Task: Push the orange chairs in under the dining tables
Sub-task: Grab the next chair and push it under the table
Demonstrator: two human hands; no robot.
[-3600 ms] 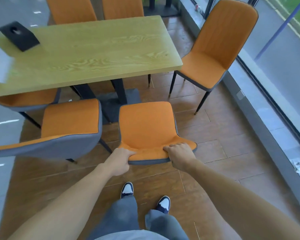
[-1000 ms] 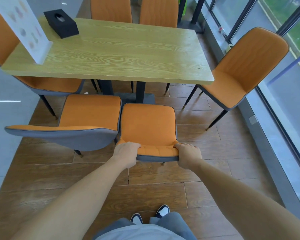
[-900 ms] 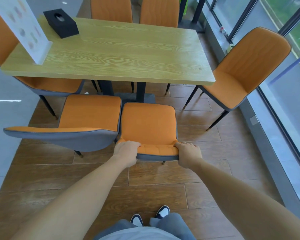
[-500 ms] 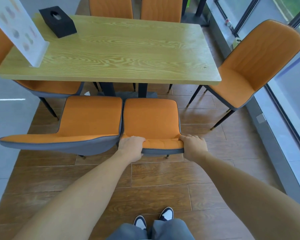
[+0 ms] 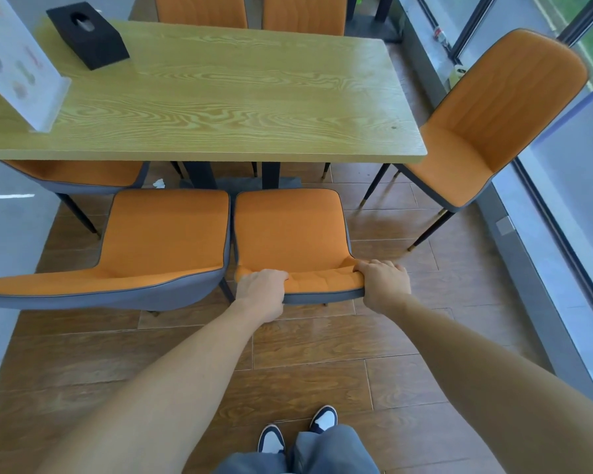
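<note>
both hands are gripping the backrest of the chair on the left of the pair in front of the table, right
Not quite. In the head view the left hand and right hand grip the backrest of the right chair of the pair, not the left chair, which no hand touches. Both chairs do stand in front of the table.

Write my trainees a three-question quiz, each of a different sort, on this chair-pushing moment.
1. True or false: both hands grip the backrest of one orange chair.
2. Which object stands on the table's far left corner? A) tissue box B) vase C) laptop
3. Fill in: the held chair's seat is not yet ____ the tabletop.

Key:
1. True: left hand and right hand clasp the held chair.
2. A: the black tissue box on the dining table.
3. under
</note>
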